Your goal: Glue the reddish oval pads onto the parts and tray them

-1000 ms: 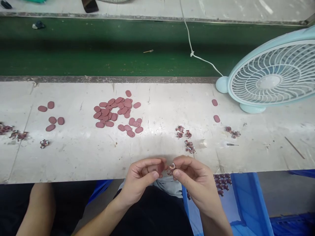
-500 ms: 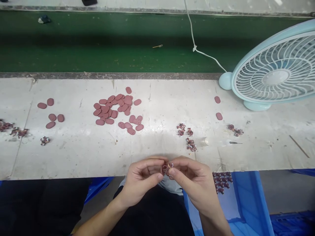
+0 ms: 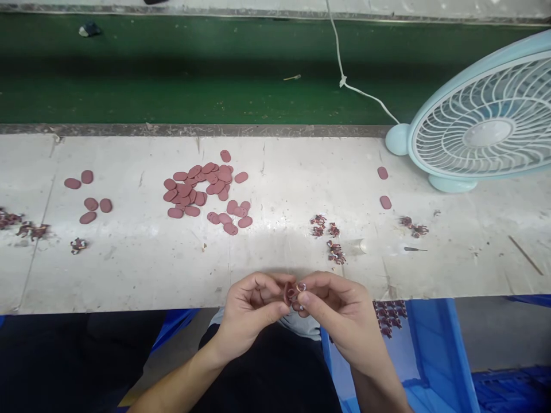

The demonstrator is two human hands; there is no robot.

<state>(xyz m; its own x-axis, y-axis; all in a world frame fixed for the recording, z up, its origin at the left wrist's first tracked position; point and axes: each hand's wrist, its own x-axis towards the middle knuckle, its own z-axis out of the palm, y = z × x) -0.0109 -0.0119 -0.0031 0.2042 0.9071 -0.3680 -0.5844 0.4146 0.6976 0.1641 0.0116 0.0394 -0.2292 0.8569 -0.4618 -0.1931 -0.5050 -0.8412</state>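
My left hand pinches a reddish-brown oval disc, seen nearly edge-on, between thumb and fingers. Opposite it, my right hand grips a small dark-brown figurine with light trim. The two pieces meet or nearly meet between my fingertips, just over the table's front edge; fingers partly cover both, so I cannot tell if they are joined. Beyond my right hand lie several similar figurines in a loose group. A large cluster of flat oval discs is spread ahead and to the left.
A pale blue fan stands at the right, its white cord running back. Near the figurines are a small clear container and a thin dark-tipped tool. Below the table edge, a blue crate holds rows of figurines.
The view has shifted slightly. Between my fingertips, the disc and figurine show a little more clearly; both hands keep their grip in nearly the same place.
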